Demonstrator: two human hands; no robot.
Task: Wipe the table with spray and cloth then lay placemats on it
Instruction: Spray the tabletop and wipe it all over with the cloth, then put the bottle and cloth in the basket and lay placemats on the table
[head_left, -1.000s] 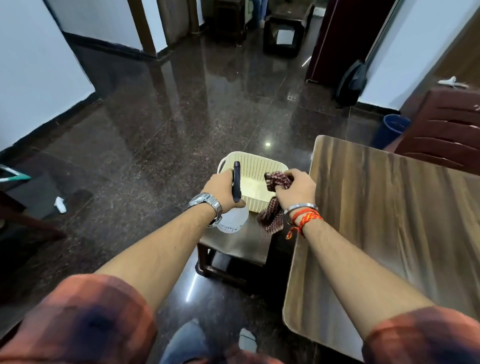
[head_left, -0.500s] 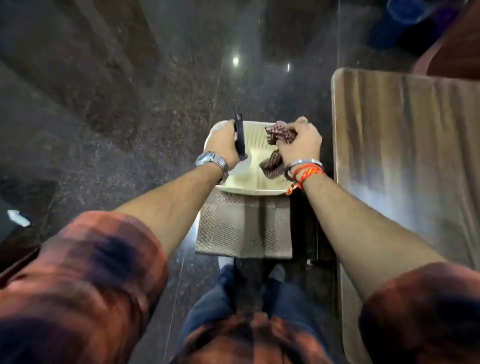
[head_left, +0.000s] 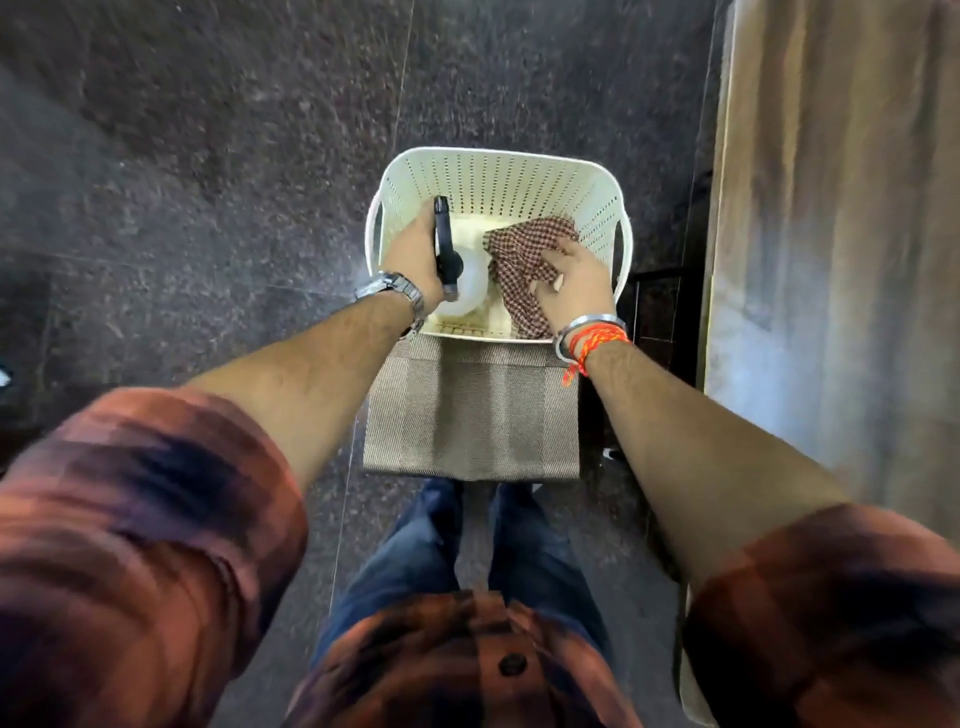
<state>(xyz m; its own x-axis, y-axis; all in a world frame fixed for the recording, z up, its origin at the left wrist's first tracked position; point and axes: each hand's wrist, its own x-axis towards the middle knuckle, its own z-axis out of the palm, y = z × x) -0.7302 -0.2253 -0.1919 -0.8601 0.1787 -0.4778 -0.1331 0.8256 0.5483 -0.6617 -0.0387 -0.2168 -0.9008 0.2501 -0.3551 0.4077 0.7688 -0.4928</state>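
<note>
Both hands have sunk into the basket (head_left: 498, 154), the left hand (head_left: 415, 255) still wrapped round the spray bottle (head_left: 468, 285) by its left wall, the right hand (head_left: 577, 287) now loose-fingered, spread on the cloth (head_left: 519, 260) at its right wall.

Left grip (head_left: 415, 254) curled, right grip (head_left: 571, 283) loose.
</note>
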